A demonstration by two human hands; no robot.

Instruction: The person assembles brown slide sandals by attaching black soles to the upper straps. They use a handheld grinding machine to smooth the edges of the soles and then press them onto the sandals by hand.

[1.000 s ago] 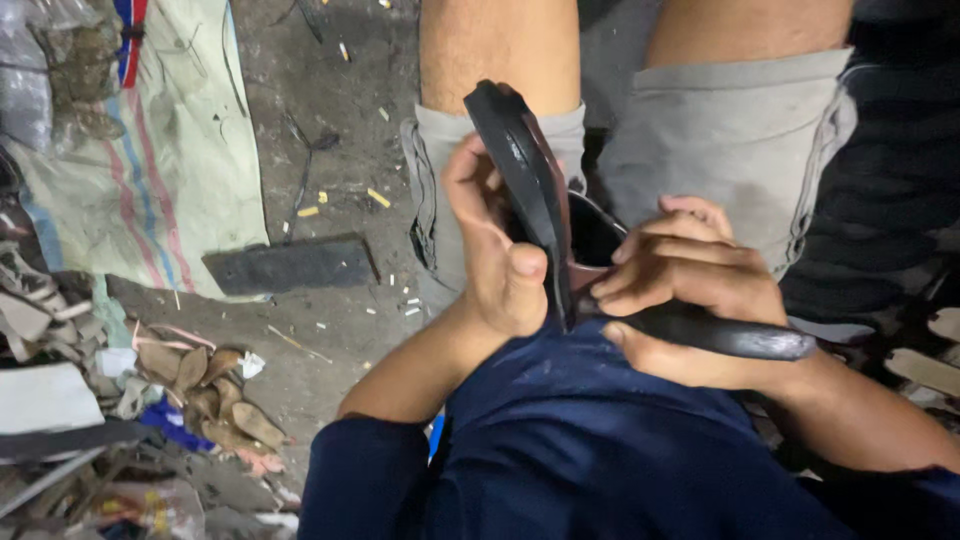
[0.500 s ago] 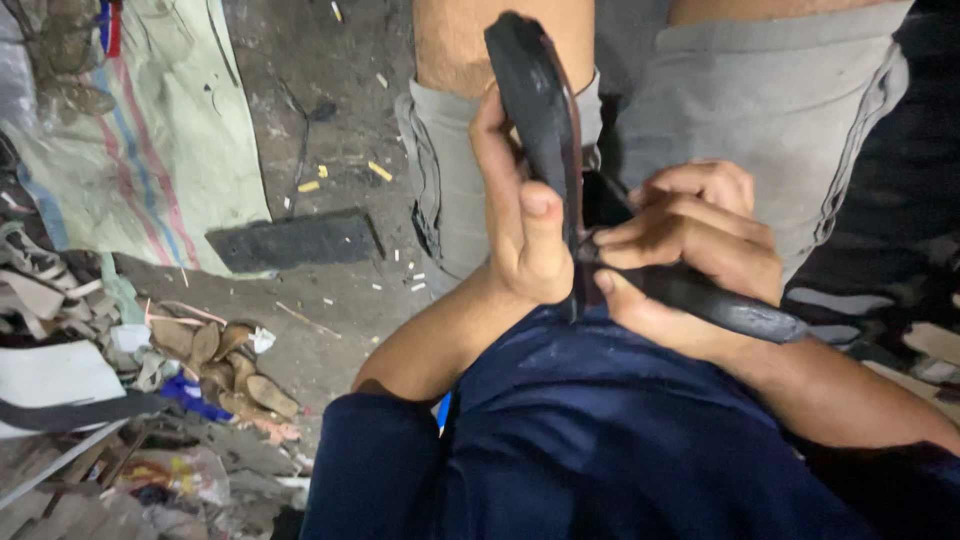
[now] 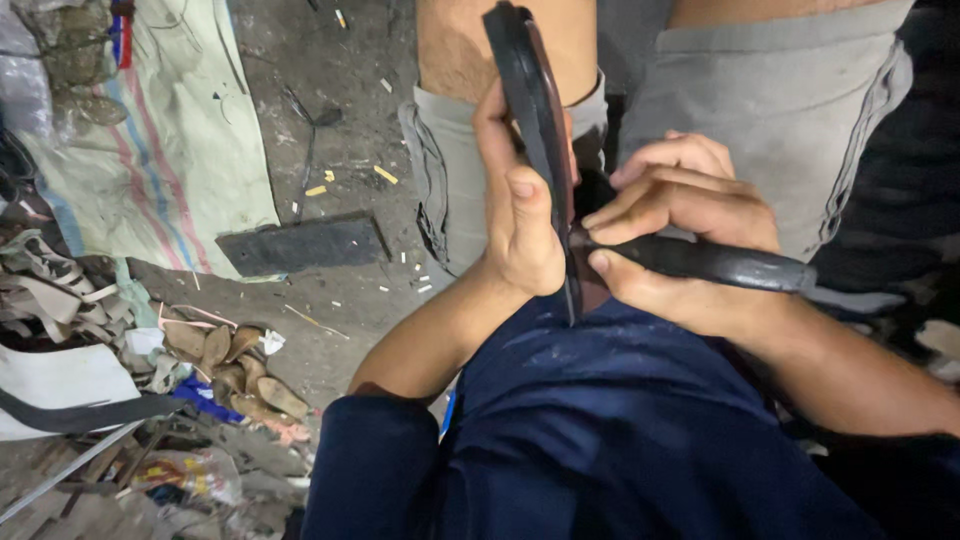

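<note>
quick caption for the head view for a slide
Left hand steadies a black shoe sole on edge while the right hand presses a dark-handled tool against it.

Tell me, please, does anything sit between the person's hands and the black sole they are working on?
Nothing visible does. The left hand grips the black sole directly, and the right hand presses a dark-handled tool against its edge.

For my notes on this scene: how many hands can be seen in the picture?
2. The left hand clasps the upright black sole between the knees. The right hand holds a black-handled tool against that sole. No other person's hands are visible.
</note>
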